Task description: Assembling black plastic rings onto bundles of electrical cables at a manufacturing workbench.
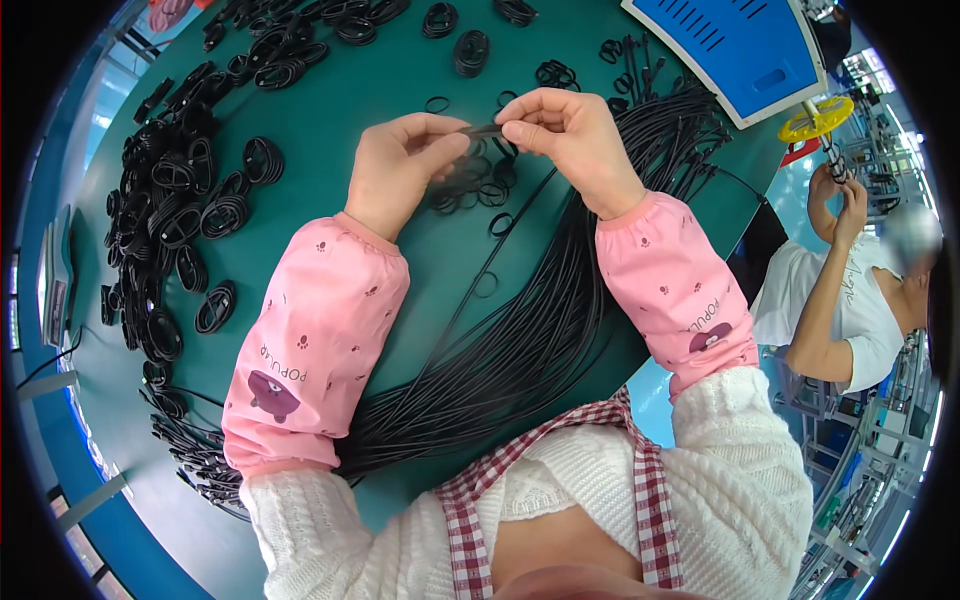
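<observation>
Above the middle of the green worktop [330, 120], the left hand [400, 165] and right hand [570, 140] pinch a short black cable piece [486, 130] between them, coiled cables [180, 200] crowding the left edge and long cables [530, 330] running toward the near edge.

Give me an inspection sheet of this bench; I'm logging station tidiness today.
Surface: green table, mostly covered at left and centre.
Job's things: short black cable piece pinched between both hands; small black bands lie beneath them.
Clutter: coiled cables heaped along the left edge and top; blue tray at upper right.
Grippers: left hand and right hand each pinch one end of the piece.
Cables: long black cable bundle runs from the torso to upper right.
Surroundings: a co-worker at right, near a yellow reel.
</observation>
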